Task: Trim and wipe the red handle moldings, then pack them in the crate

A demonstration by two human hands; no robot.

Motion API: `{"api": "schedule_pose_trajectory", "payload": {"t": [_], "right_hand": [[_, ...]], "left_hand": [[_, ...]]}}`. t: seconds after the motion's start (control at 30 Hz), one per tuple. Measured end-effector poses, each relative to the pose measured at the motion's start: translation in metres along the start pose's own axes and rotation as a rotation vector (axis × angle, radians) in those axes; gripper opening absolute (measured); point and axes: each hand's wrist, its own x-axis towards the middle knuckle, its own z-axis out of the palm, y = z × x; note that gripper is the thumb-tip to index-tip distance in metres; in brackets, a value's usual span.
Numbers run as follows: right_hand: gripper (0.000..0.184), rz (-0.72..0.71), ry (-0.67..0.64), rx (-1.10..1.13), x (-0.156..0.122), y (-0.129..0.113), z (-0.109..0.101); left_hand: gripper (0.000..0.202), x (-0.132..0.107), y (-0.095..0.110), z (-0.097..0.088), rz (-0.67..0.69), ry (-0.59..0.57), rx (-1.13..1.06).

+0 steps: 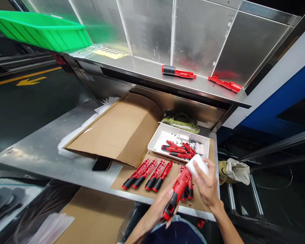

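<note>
- Left hand (159, 206), nearest the lens, wraps its fingers around the lower half of a red housing (178, 193), held above the table's front edge.
- Housing's long axis runs diagonally – black butt end low, toward the person; red end up and to the right, away.
- Right hand (207, 184) pinches a white pad (197, 164) in its fingertips and presses it on the housing's upper end.
- Cardboard sheet (142, 194) below: 4 like housings in a row (148, 174), parallel, black ends toward the person.
- White tray (155, 144) just behind, with more red parts – count cannot be told.
- Steel shelf (147, 73) above: 2 red parts, well apart.
- Green bin (40, 30) at upper left.
</note>
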Motion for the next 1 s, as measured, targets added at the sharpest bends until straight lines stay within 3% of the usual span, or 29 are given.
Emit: {"api": "schedule_pose_trajectory", "payload": {"t": [0.17, 0.4, 0.5, 0.6, 0.7, 0.77, 0.9, 1.0], "right_hand": [[0.036, -0.054, -0.057, 0.012, -0.005, -0.001, -0.004], [0.036, -0.094, -0.109, -0.058, -0.003, 0.004, -0.011], [0.039, -0.117, -0.237, -0.028, -0.004, 0.001, -0.025], [0.047, -0.154, -0.558, 0.067, -0.008, -0.007, -0.051], [0.051, -0.125, -0.891, 0.196, -0.015, -0.013, -0.076], [0.05, -0.097, -1.006, 0.331, -0.022, -0.013, -0.085], [0.044, 0.0, -0.908, 0.519, -0.042, -0.01, -0.082], [0.043, -0.056, -0.854, 0.582, -0.053, -0.013, -0.072]], "left_hand": [[0.072, -0.004, 0.01, -0.001, 0.079, 0.045, 0.194], [0.069, -0.012, 0.022, 0.009, 0.01, 0.008, 0.124], [0.059, -0.017, 0.032, 0.002, -0.024, -0.034, 0.117], [0.049, -0.022, 0.045, -0.017, -0.228, -0.182, 0.052], [0.042, -0.026, 0.053, -0.038, -0.533, -0.331, -0.026], [0.043, -0.026, 0.052, -0.049, -0.737, -0.442, -0.035], [0.046, -0.018, 0.038, -0.061, -0.913, -0.668, -0.076], [0.046, -0.003, 0.025, -0.065, -0.987, -0.797, -0.101]]}}
